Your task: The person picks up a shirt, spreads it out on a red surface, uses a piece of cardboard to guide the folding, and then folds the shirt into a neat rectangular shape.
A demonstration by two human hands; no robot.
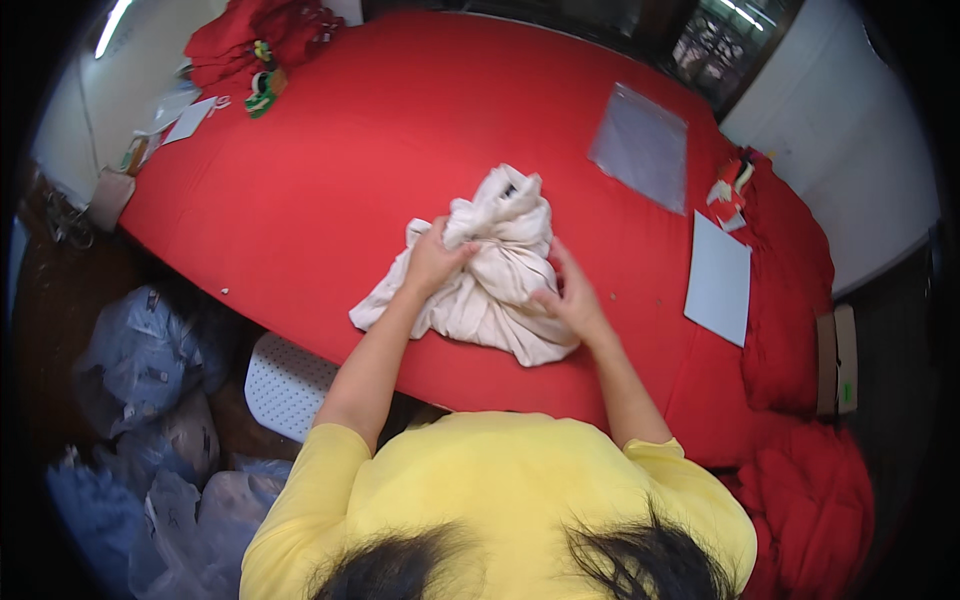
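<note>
A crumpled cream garment with a small dark label near its far end lies bunched on the red-covered table, close to the near edge. My left hand rests against its left side, thumb stretched over the cloth and apart from the fingers. At its right side is my right hand, thumb and fingers spread, touching or very near the folds. Its fingertips are partly lost against the cloth.
Clear plastic bags lie flat at the far right, with a white board nearer. Tape dispensers and red cloth are far left. Filled plastic bags and a perforated white stool stand below left. Red fabric heaps at right.
</note>
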